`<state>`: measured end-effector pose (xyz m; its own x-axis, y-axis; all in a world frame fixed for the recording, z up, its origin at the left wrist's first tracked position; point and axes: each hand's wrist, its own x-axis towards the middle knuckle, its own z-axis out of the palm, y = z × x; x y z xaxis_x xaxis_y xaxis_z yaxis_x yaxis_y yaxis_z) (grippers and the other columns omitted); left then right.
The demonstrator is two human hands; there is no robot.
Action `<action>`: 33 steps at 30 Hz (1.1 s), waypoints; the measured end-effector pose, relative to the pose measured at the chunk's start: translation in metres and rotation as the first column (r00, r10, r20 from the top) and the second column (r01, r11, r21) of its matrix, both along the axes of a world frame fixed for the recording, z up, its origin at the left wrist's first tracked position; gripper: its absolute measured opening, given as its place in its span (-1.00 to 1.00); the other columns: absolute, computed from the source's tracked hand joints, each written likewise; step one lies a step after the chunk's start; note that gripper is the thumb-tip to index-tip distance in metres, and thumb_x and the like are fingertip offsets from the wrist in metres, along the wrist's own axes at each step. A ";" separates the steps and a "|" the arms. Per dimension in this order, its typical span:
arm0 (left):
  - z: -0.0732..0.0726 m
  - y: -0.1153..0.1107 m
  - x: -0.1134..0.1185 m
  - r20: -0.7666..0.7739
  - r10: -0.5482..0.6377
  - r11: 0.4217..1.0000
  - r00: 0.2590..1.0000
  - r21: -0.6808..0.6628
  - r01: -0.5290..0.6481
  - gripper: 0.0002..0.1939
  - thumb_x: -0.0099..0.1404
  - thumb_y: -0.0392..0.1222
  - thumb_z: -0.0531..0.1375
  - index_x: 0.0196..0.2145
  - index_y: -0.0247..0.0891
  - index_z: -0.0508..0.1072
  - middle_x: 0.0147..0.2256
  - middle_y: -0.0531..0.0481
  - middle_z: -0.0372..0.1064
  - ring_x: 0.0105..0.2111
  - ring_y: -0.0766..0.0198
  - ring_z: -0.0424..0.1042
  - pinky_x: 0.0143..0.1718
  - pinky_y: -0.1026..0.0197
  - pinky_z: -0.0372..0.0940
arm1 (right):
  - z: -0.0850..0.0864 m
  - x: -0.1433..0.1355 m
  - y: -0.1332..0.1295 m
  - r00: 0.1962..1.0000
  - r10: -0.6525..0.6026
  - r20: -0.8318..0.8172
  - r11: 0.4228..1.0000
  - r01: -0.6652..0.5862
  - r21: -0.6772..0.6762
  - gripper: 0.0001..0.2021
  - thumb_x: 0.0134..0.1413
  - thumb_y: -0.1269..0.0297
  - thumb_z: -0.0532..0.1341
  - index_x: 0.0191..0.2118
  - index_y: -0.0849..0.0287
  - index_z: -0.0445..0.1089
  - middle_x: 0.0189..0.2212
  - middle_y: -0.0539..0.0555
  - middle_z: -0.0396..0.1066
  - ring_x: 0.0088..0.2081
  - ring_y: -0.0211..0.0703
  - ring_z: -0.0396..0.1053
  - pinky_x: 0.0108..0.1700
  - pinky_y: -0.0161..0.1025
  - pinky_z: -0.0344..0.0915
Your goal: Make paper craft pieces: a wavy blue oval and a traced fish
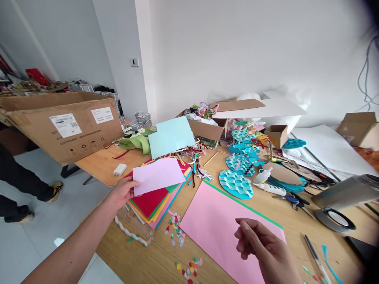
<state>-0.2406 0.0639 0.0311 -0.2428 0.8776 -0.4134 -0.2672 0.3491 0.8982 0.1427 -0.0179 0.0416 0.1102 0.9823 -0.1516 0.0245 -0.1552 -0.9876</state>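
My left hand (pixel 126 192) pinches the left end of a small lilac sheet of paper (pixel 158 175). That sheet is over a stack of coloured paper (pixel 151 203) with red on top. Above the larger pink sheet (pixel 207 221) is my right hand (pixel 260 246), its fingers curled in and the thumb against the index finger; nothing shows between them. A green sheet (pixel 245 204) peeks out along the pink one's far edge. Small paper dots lie in two clusters, one by the stack (pixel 175 230) and one nearer me (pixel 189 270).
Behind the stack lies a pale blue sheet (pixel 171 136). Blue wavy discs (pixel 236 184), glue bottles (pixel 271 189), tape (pixel 334 219) and a metal cylinder (pixel 349 191) crowd the right side. A penlike tool (pixel 316 256) lies near right. A large carton (pixel 63 126) stands left, near a person's legs (pixel 23 185).
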 end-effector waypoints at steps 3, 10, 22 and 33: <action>-0.003 -0.007 0.001 0.023 0.031 0.999 0.999 -0.021 -0.030 -0.61 -0.11 -0.40 0.29 -0.23 -0.31 0.44 -0.37 -0.05 0.53 -0.41 0.19 0.50 -0.45 0.18 0.41 | 0.009 -0.023 0.019 0.993 0.119 0.018 0.993 -0.119 -0.004 -0.56 -0.06 -0.09 0.26 -0.28 0.25 0.41 -0.50 0.08 0.41 -0.59 -0.22 0.36 -0.61 -0.29 0.31; 0.002 -0.030 0.016 0.114 -0.068 0.997 0.991 0.044 0.064 -0.56 -0.11 -0.35 0.35 -0.20 -0.33 0.44 -0.30 -0.12 0.53 -0.33 0.14 0.50 -0.41 0.17 0.42 | 0.012 -0.081 0.087 0.975 0.199 -0.097 0.977 -0.206 -0.058 -0.46 -0.10 -0.01 0.31 -0.04 0.23 0.33 -0.24 0.16 0.47 -0.27 -0.10 0.49 -0.33 -0.23 0.46; 0.002 -0.039 0.006 -0.115 -0.114 0.993 0.987 -0.007 0.114 -0.47 -0.07 -0.16 0.36 -0.14 -0.30 0.30 -0.33 -0.10 0.51 -0.55 0.19 0.47 -0.55 0.20 0.35 | -0.010 -0.162 0.163 0.956 0.289 0.044 0.955 -0.285 -0.076 -0.96 -0.14 0.44 0.21 -0.44 0.23 0.38 -0.58 0.00 0.38 -0.58 -0.24 0.36 -0.66 -0.34 0.35; -0.006 -0.044 -0.005 -0.706 0.013 0.984 0.708 0.136 0.117 -0.28 0.07 0.02 0.26 0.13 -0.19 0.10 -0.20 -0.11 0.43 -0.34 0.14 0.46 -0.31 0.10 0.36 | -0.004 -0.152 0.188 0.982 0.185 -0.038 0.983 -0.185 -0.017 -0.84 -0.20 0.48 0.19 -0.38 0.23 0.44 -0.61 -0.06 0.40 -0.59 -0.27 0.35 -0.59 -0.38 0.31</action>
